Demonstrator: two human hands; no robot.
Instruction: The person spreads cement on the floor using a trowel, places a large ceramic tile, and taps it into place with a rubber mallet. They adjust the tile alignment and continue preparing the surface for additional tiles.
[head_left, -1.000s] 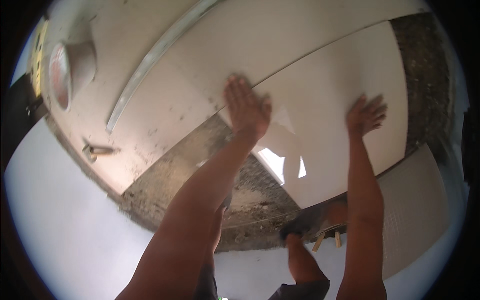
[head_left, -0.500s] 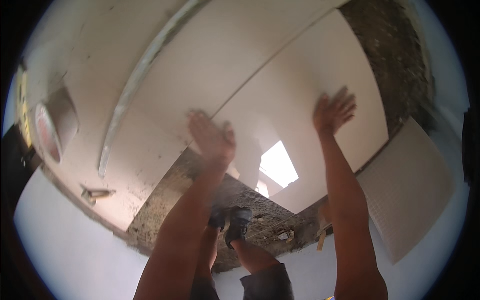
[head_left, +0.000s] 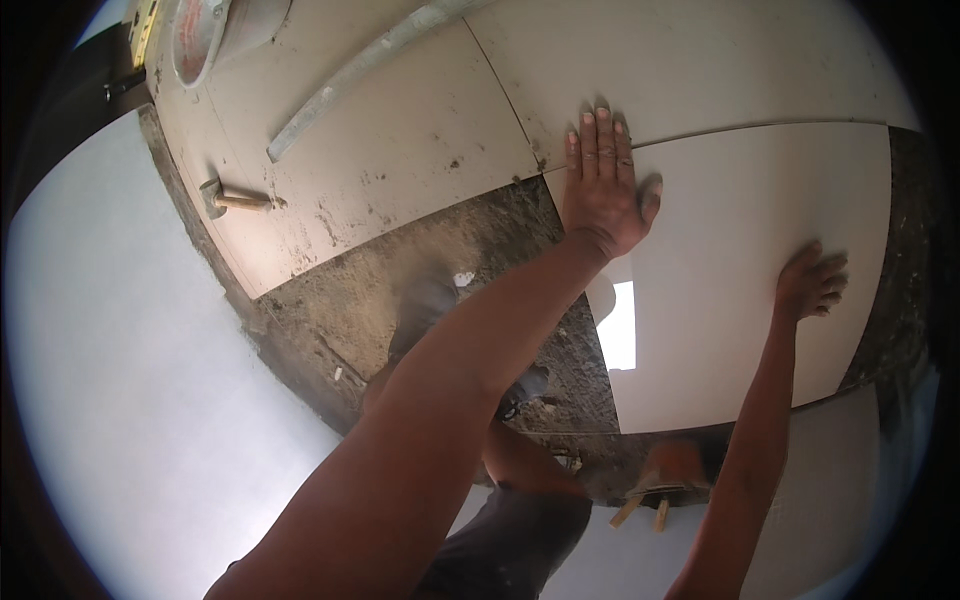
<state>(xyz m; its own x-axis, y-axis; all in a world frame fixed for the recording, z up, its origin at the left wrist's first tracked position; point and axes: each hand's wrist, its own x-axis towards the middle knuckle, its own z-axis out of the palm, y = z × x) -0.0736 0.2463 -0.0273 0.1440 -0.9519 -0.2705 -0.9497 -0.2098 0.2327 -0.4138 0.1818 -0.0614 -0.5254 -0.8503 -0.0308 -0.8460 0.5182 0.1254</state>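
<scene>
A large pale, glossy tile (head_left: 730,200) lies beside an exposed patch of dark mortar (head_left: 500,240). My left hand (head_left: 605,190) is flat on this tile at its upper left corner, fingertips at the seam with the neighbouring tile (head_left: 700,60), thumb out. Farther right, my right hand (head_left: 810,282) rests near the same tile's right side, its fingers apart and slightly bent. Neither hand holds anything. My left forearm crosses over the mortar and hides part of my legs and feet.
A metal straightedge (head_left: 320,103), a mallet (head_left: 225,200) and a bucket (head_left: 200,40) rest on tiles to the left, near a yellow level (head_left: 140,35). An orange bucket (head_left: 670,465) with wooden handles is at bottom. A pale surface (head_left: 110,280) borders the left.
The view has shifted and turned. My left hand now sits higher and farther right in the picture, pressed flat; my right hand sits lower and farther right, still open.
</scene>
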